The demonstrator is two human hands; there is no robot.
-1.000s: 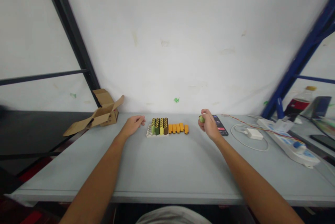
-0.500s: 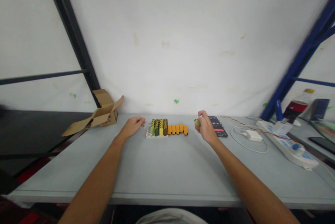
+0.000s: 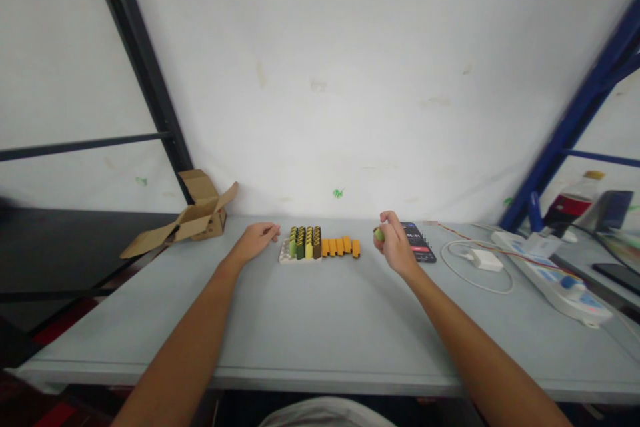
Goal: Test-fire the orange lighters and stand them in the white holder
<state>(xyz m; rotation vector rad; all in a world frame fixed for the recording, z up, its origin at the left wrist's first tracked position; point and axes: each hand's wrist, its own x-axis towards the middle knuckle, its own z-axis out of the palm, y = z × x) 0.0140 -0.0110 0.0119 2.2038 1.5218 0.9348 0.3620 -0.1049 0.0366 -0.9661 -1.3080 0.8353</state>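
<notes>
- Grey table [image 3: 310, 320] against a white wall; no writing is legible.
- Right hand [image 3: 396, 244] is curled around a green piece [image 3: 379, 234], beside a phone [image 3: 419, 241].
- Left hand [image 3: 256, 240] rests loosely open, empty, just left of the tray [image 3: 285, 255] of blocks [image 3: 305, 241].

Table [image 3: 310, 320]: smooth, matt grey top, looks like painted or laminated board. Wall [image 3: 350, 80]: matt white, faintly stained and scuffed. Box [image 3: 193, 217]: plain brown corrugated cardboard, dull and unprinted. Tray [image 3: 285, 255]: white, looks like plastic. Blocks [image 3: 325, 244]: green, yellow, brown and orange, plastic-looking, slight sheen. Phone [image 3: 419, 241]: glossy dark glass face. Power strip [image 3: 555, 274]: smooth white plastic. Charger [image 3: 484, 258]: white plastic with rubbery white cable. Frame posts, black [image 3: 145, 80] and blue [image 3: 575, 120]: painted metal, satin finish. Bottle [image 3: 570, 200]: clear glossy plastic.
</notes>
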